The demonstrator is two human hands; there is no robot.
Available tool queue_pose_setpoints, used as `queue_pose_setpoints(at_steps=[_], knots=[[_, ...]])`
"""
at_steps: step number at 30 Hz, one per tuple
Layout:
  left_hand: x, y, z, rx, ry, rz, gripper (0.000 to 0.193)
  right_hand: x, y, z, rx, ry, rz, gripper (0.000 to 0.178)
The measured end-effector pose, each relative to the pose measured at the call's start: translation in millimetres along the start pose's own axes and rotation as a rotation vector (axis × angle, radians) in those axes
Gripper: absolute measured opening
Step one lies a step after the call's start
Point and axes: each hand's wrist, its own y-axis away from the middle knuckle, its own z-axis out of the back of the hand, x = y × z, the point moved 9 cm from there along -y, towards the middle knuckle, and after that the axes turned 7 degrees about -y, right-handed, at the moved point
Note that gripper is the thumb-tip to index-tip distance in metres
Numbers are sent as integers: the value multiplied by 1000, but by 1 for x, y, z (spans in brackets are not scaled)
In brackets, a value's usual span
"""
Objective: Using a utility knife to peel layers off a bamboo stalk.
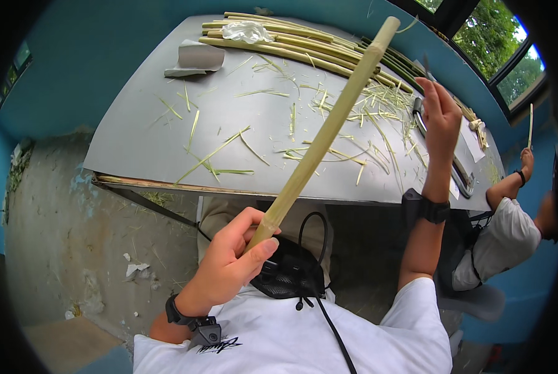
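the left hand [234,248] is wrapped around the near end of a pale pole [322,137], thumb across the top and fingers curled beneath, just below a joint ring. the pole slants up from the person's lap, over the near edge of the surface [135,118], to the upper right, and a thin sliver curls away at its far end. the right hand [442,112] is raised over the right part of the surface, apart from the pole, fingers pressed together on a knife [427,67] whose blade points up past the fingertips; its handle is hidden.

green and straw-coloured shavings [385,103] lie scattered on the surface, thickest near the right hand. more poles [304,57] lie side by side along the far edge, with a crumpled white tissue [247,31] on top of them. a curled grey sheet [202,57] sits near their left end. beyond the right forearm lie a saw [465,181], partly hidden, and a white paper [472,144]. at the far right, a co-worker's hand [526,161] holds a thin stick [531,124] upright.
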Motion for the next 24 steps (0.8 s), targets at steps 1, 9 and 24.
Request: queue_pose_setpoints(at_steps=[1, 9, 24], knots=[[-1, -1, 2, -9, 42, 15, 24, -1, -1, 10, 1, -56, -27, 29], [3, -12, 12, -60, 148, -20, 26, 83, 110, -94, 602, -73, 37, 19], [-10, -10, 18, -45, 44, -33, 25, 63, 55, -75, 297, 47, 80, 27]])
